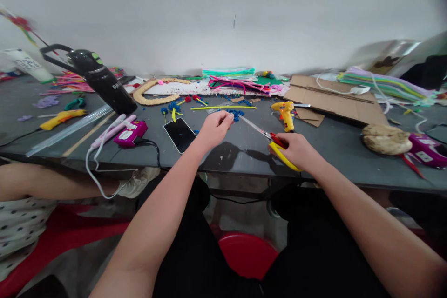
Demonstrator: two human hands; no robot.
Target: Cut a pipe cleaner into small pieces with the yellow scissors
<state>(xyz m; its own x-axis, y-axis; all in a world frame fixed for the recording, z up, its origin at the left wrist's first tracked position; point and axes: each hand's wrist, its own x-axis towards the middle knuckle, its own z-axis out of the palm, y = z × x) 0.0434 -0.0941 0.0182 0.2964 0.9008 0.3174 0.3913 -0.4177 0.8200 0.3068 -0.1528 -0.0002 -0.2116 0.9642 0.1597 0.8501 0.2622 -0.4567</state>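
My right hand (296, 149) is wrapped round the red and yellow handles of a pair of scissors (259, 130). Their blades point up and left, towards my left hand (217, 125). The thumb and fingers of that hand are pinched together; whatever is between them is too small to make out. Just behind the fingertips lie small blue fuzzy pieces (238, 115) on the grey table (223, 156). A yellow pipe cleaner (223, 107) stretches across behind both. Left of my left hand is a smartphone (179, 135) with a dark screen.
A yellow glue gun (287, 114) lies beyond my right hand, before cardboard sheets (328, 98). On the left are a black bottle (104, 84), a purple device (131, 134) with cables and another yellow glue gun (63, 119). Pipe cleaner bundles (228, 73) lie along the wall. Another person's leg (63, 181) shows at left.
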